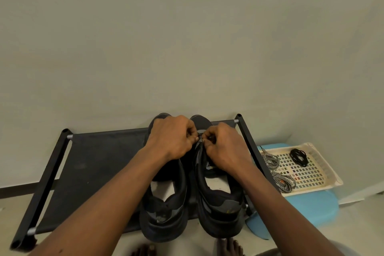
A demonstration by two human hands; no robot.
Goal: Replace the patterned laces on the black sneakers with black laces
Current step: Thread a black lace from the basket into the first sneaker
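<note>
**Together, both hands pinch at the right sneaker's lacing**

Side by side on a black fabric shoe-rack shelf (104, 164) stand two sneakers, heels near and toes toward the far plain grey-green wall (187, 37). The left black sneaker (164, 210) and the right black sneaker (220, 208) touch or almost touch along their inner sides, and pale insoles show through both openings.

Both hands meet over the front half of the right black sneaker. The left hand (172, 138) reaches across the toe end of the left shoe, its fingers curled tight and its fingertips pressed together at the right shoe's lacing area. The right hand (224, 145) faces it, just beside it, with fingers likewise curled into a pinch at the same spot. Something thin and dark sits between the fingertips, but it is too small to tell whether it is a lace or the edge of the shoe.

To the right of the rack, a cream perforated plastic tray (324, 164) rests on a light blue plastic stool (311, 208). Two bundles of black-and-white patterned laces (270, 161) lie along the tray's left edge, one far and one near. A coiled black lace (299, 157) lies in the far part of the tray, apart from them.

Bare toes (228, 246) show at the near edge.
</note>
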